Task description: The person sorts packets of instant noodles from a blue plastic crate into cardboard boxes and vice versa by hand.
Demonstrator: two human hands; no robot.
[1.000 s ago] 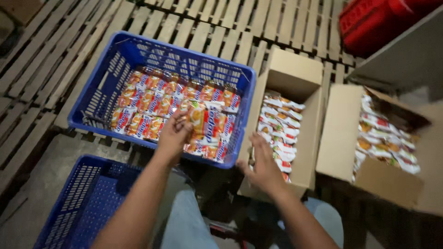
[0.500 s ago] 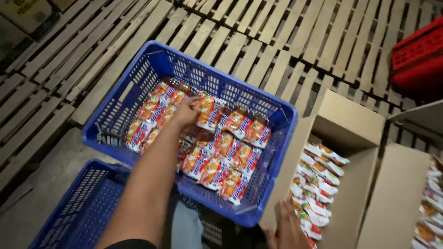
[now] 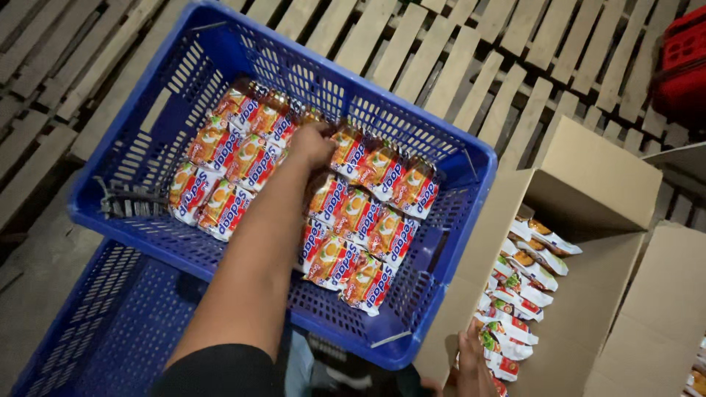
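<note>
My left hand (image 3: 312, 143) presses orange noodle packets (image 3: 346, 213) into a blue crate (image 3: 471, 158).

Its fingers are curled down among the packets at the far row; whether they pinch one, I cannot tell. My right hand (image 3: 474, 360) rests loosely at an open cardboard box (image 3: 588, 176) of white packets (image 3: 518, 283). I judge flat, edge-to-edge rows pack best. A second blue crate (image 3: 88, 331) sits nearer, on wooden pallets (image 3: 441, 51).

Two blue plastic crates (image 3: 448, 242) are in shot, one resting above the other (image 3: 95, 323). Roughly seventeen orange snack packets (image 3: 353, 220) lie in the upper crate, some hidden under the arm. One open cardboard box (image 3: 588, 184) holds about ten white packets (image 3: 518, 294). A second box (image 3: 662, 309) shows at right, plus one red crate (image 3: 680, 66). Two hands: left (image 3: 312, 143), right (image 3: 474, 360).
</note>
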